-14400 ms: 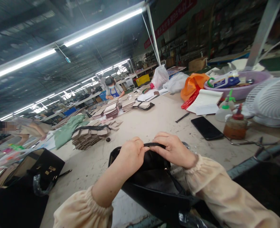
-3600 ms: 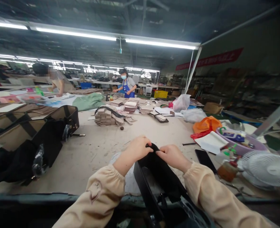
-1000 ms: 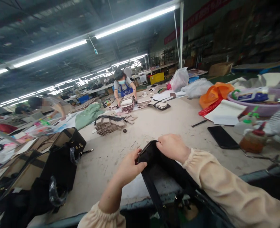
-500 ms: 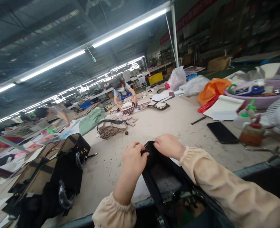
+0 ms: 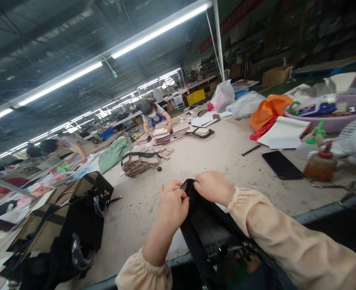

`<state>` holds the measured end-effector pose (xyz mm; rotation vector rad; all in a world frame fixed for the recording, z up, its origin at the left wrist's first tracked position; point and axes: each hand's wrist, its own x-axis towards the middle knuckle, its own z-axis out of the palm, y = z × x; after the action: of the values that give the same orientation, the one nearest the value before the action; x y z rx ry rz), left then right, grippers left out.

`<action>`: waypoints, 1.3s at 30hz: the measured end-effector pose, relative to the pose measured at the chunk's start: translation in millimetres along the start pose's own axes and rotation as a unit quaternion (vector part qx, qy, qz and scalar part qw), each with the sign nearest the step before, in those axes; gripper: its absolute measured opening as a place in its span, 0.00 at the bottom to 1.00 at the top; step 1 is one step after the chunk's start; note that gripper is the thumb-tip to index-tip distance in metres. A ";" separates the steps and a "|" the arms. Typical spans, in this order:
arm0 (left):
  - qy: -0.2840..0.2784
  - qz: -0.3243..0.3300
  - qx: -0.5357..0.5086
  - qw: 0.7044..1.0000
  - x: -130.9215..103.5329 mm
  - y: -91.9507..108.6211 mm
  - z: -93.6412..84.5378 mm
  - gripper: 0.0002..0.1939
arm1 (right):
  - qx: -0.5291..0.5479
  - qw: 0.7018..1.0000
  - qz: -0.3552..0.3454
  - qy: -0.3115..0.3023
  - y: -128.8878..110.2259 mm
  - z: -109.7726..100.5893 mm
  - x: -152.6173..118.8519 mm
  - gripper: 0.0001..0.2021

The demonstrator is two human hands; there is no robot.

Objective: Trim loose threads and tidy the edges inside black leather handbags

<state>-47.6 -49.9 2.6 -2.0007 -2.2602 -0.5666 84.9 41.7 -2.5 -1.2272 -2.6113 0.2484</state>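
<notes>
The bag is pinched at its far end by our right hand and, it seems, our left hand; we should press evenly, grips close.

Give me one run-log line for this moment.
left hand: at far rim of black bag | right hand: pinching same rim | right side: phone, amber bottle | left side: boxy bags
</notes>
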 end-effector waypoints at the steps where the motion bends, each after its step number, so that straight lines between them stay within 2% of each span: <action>1: -0.007 0.006 -0.018 1.000 -0.9 -0.8 -0.1 0.05 | 0.000 1.000 -0.001 0.000 0.1 0.4 0.2 0.20; 5: 0.008 0.004 -0.041 0.999 -3.7 -4.0 -2.8 0.03 | 0.000 1.000 -0.002 -0.003 -0.5 1.5 0.6 0.20; 8: 0.031 0.008 -0.017 0.999 -1.5 -3.8 -4.4 0.12 | -0.001 1.000 -0.005 -0.009 -1.5 1.3 0.1 0.20; 10: 0.036 0.015 0.011 0.999 2.5 -2.3 -3.9 0.13 | -0.003 1.000 -0.008 -0.012 -2.2 0.6 -0.4 0.20; 14: 0.022 0.032 0.025 0.999 13.9 -1.2 0.4 0.03 | -0.008 1.000 -0.012 -0.008 -1.9 -1.0 -1.3 0.19; 16: 0.007 0.032 0.004 0.999 19.0 -2.8 3.2 0.04 | -0.008 1.000 -0.013 -0.001 -0.9 -1.4 -1.4 0.19; 24: -0.006 -0.054 0.030 0.998 27.4 -3.6 9.4 0.09 | -0.007 1.000 -0.017 0.013 0.7 -2.3 -0.5 0.19; 30: -0.008 -0.056 0.067 0.996 29.4 -1.8 11.5 0.10 | -0.018 1.000 -0.017 0.014 -0.2 -3.1 -0.7 0.19; 39: -0.017 -0.067 0.061 0.996 29.8 0.5 11.5 0.09 | -0.027 0.999 -0.021 -0.001 2.9 -2.1 -0.9 0.19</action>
<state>-49.4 -18.0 0.7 -1.8283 -2.3991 -0.3950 88.2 42.9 -1.3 -1.1876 -2.6591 0.1727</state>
